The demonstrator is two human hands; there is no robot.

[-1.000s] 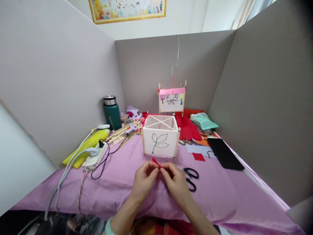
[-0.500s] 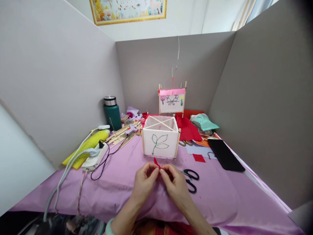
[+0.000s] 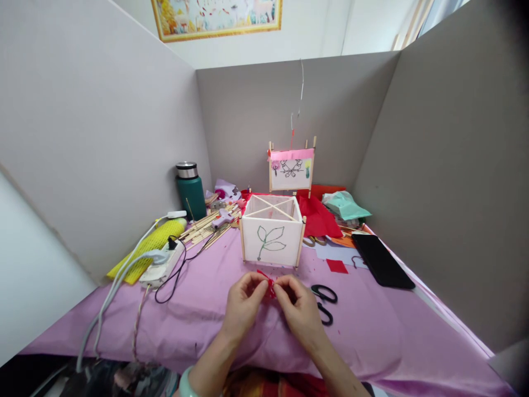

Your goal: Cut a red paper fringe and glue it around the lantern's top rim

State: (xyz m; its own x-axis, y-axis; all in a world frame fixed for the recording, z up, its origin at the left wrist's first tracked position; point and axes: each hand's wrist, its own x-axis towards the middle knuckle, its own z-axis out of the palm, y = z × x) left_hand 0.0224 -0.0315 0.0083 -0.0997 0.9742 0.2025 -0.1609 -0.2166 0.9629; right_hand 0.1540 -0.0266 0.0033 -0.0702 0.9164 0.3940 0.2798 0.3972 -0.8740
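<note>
Between my fingertips is a small piece of red paper or cloth (image 3: 271,288), crumpled and with a thin end sticking up to the left. My left hand (image 3: 247,300) pinches it from the left, thumb against forefinger. From the right, my right hand (image 3: 295,306) pinches it the same way. Just beyond my hands stands a white box-shaped lantern (image 3: 270,242) with stick corners, a crossed-stick top and a green leaf drawing. Black-handled scissors (image 3: 324,294) lie right of my right hand, their blades hidden behind it.
A red square (image 3: 336,266) and a black tablet-like slab (image 3: 382,262) lie to the right. On the left are a power strip (image 3: 162,266) with cables, a green bottle (image 3: 190,193), wooden sticks (image 3: 202,229) and a glue gun (image 3: 222,218). A smaller lantern (image 3: 291,171) hangs behind.
The red piece between my fingers now looks bunched and spread below my fingertips, where before mainly one pointed end stuck up. My hands have moved slightly apart.
</note>
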